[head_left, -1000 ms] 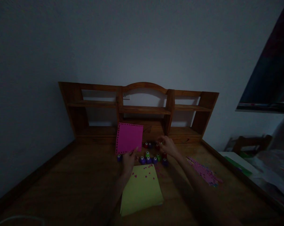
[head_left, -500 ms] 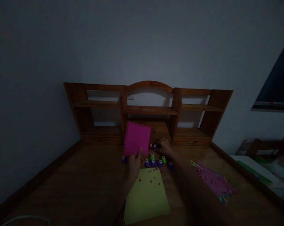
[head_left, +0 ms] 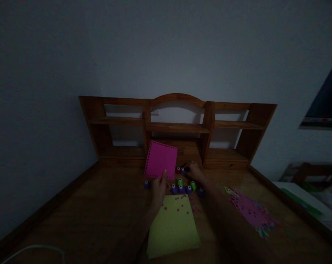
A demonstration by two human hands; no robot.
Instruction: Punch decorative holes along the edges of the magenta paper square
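A pink sheet of paper (head_left: 162,159) with small holes punched along its edges is pinched at its lower edge in my left hand (head_left: 159,187), thumb on top. My right hand (head_left: 195,171) curls its fingers around a small dark paper punch (head_left: 186,169), whose shape is partly hidden. Just left of those fingers stand a purple punch (head_left: 183,170) and a red punch (head_left: 178,170). Several purple and green punches (head_left: 181,189) are lined up between my forearms. Below them lies a stack of yellow paper (head_left: 173,227) with small pink cut-outs scattered on it.
At the right lies a pink punched sheet (head_left: 250,211) over colourful strips. A wooden shelf unit (head_left: 177,128) stands along the back of the wooden table (head_left: 100,216). A white cable (head_left: 42,246) curves at the front left. Beyond the right edge is a chair (head_left: 311,172).
The whole view has shifted slightly. Both hands keep nearly the same places, my left still on the pink paper and my right at the dark punch.
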